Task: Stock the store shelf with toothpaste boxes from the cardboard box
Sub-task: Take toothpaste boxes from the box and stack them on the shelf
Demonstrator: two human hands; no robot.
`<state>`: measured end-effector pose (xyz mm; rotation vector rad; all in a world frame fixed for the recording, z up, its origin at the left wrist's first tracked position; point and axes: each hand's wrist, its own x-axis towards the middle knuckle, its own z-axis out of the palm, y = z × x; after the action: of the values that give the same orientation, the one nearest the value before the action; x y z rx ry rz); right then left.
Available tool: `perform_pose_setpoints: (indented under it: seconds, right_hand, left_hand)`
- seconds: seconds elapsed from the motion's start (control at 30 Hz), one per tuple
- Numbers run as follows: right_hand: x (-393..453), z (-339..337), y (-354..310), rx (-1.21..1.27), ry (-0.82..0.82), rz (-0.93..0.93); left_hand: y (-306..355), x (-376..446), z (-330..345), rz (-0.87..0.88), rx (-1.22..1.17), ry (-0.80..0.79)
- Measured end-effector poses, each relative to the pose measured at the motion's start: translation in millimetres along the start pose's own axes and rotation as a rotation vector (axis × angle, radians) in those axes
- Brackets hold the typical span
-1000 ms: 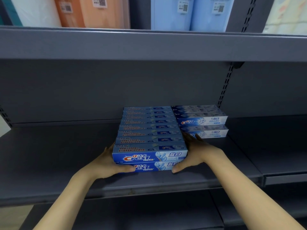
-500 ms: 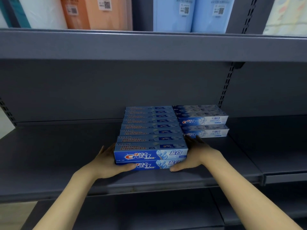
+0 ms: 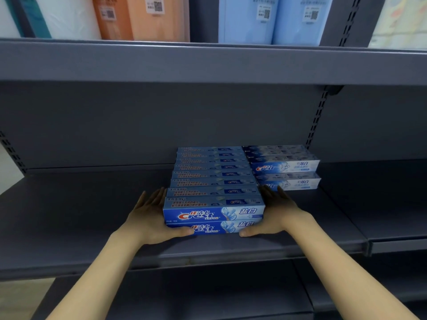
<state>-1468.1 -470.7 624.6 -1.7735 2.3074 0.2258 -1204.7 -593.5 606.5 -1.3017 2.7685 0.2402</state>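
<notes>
A double layer of blue toothpaste boxes (image 3: 213,213) lies in a row running back across the grey shelf (image 3: 87,215). My left hand (image 3: 147,215) presses flat against the row's left side, fingers straight, thumb on the front of the lower box. My right hand (image 3: 275,211) presses the right side the same way. Directly to the right, further back, sits a second stack of paler toothpaste boxes (image 3: 285,168), two layers high. The cardboard box is out of view.
The upper shelf (image 3: 208,63) overhangs closely and carries orange (image 3: 138,17) and light blue packs (image 3: 270,17). A slotted upright (image 3: 315,121) stands behind the paler stack. Bare shelf surface stretches left of the blue boxes, and a lower shelf (image 3: 196,294) shows below.
The blue boxes have slid a little deeper onto the shelf between my hands. My fingers now lie straighter along the sides of the row.
</notes>
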Motion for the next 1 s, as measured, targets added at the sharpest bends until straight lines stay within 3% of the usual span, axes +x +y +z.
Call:
perform_pose_setpoints:
  seconds: [0.3, 0.5, 0.67, 1.0]
  right_hand:
    - [-2, 2, -1, 0.007, 0.034, -0.022]
    - [1, 4, 1, 0.005, 0.028, -0.048]
    - [1, 3, 1, 0.0, 0.02, -0.051]
    - [-12, -11, 16, -0.09, -0.093, 0.063]
  left_hand:
    - [-1, 1, 0, 0.051, -0.02, -0.012]
    - [-3, 2, 5, 0.1, -0.221, -0.034]
    - [-2, 1, 3, 0.111, -0.234, -0.039]
    - [-1, -23, -61, -0.08, -0.063, -0.038]
